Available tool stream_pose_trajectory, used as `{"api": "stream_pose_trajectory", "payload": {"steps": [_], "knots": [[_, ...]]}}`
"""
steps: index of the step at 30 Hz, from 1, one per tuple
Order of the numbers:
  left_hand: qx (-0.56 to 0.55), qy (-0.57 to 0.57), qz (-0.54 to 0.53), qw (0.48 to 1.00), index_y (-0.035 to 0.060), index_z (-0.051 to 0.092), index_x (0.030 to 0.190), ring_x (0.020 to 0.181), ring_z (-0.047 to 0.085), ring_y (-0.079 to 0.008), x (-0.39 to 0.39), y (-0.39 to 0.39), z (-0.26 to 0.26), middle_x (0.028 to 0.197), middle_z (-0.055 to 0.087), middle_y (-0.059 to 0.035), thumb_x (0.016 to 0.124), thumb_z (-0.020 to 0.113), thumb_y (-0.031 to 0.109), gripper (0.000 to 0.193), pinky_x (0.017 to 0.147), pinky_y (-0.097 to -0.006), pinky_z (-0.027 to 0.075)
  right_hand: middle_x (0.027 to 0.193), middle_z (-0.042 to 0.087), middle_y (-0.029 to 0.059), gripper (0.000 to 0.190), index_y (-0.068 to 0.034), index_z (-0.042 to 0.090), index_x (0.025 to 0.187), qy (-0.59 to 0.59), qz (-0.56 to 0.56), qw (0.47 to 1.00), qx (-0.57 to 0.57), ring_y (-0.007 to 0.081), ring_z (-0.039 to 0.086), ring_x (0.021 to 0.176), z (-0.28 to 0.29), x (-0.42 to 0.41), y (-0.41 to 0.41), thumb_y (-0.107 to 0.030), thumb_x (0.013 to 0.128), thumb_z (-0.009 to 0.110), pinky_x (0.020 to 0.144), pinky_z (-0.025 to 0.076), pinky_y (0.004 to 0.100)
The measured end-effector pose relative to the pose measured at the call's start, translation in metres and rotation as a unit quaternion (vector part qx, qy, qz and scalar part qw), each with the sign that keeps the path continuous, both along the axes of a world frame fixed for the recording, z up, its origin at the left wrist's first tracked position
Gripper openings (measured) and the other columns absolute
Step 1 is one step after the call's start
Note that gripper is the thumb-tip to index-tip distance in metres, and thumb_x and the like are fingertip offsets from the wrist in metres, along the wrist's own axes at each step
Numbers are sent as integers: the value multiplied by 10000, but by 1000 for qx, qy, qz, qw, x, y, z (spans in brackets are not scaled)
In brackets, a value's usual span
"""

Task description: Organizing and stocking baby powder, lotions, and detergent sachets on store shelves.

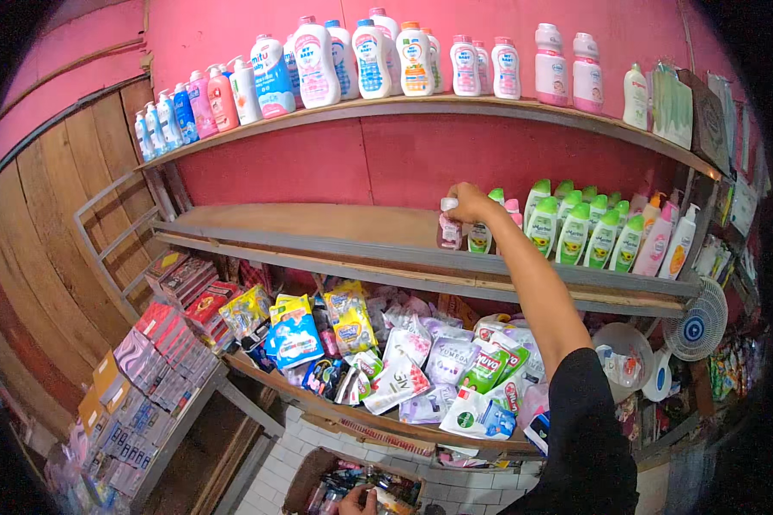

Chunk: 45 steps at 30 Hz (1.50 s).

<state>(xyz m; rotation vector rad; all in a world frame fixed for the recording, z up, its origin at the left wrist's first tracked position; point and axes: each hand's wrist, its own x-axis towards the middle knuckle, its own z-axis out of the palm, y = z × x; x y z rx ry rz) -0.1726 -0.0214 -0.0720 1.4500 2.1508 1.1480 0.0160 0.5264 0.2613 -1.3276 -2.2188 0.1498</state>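
Note:
My right hand (473,205) grips a small pinkish-purple bottle (449,233) near its pale cap. This bottle is upright at the middle shelf (322,222), just left of a bottle with a green cap and an avocado picture (479,238). Part of a pink-capped bottle (514,211) shows behind my forearm. At the bottom of the view, my left hand (358,501) is over a cardboard box (306,473) of assorted bottles and packages. Its fingers are curled beside a whitish item, and the frame edge cuts it off, so its hold is unclear.
Green-capped bottles (573,232) and pump bottles (657,248) stand at the shelf's right. Powder bottles (317,64) line the upper shelf (425,106). Below, refill pouches (451,360) are heaped. Stacked boxes (135,386) stand left; a white fan (694,322) is right.

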Motion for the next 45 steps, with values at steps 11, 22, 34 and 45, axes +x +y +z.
{"api": "stream_pose_trajectory", "payload": {"steps": [11,22,34,45], "knots": [[-27,-138,-5,990,-34,607,1131,879,640,-235,-4,20,-41,960,674,-189,920,573,169,295,781,-334,501,935,691,208,376,10,679,952,-52,4,999,-15,312,683,852,-6,-1,10,-195,664,807,723,542,403],[-53,-128,-16,990,-35,606,1137,866,643,-245,-2,15,-36,969,675,-195,919,577,167,299,767,-340,503,987,675,237,385,13,682,982,-49,-9,999,3,352,663,932,-4,-11,-7,-186,670,788,818,528,409],[1,-116,5,993,-34,618,1122,878,646,-257,4,-3,-9,975,675,-195,922,581,185,299,776,-354,501,1132,599,293,486,27,630,1111,-38,-37,998,34,400,581,1093,-7,-13,-1,-189,693,752,943,469,435],[-133,-115,-16,984,-23,634,998,793,662,-355,-21,-19,-43,863,673,-224,861,614,272,325,708,-405,512,890,618,114,240,23,613,1012,284,173,934,129,142,543,676,-66,-38,-219,-97,811,666,636,445,291]]}}
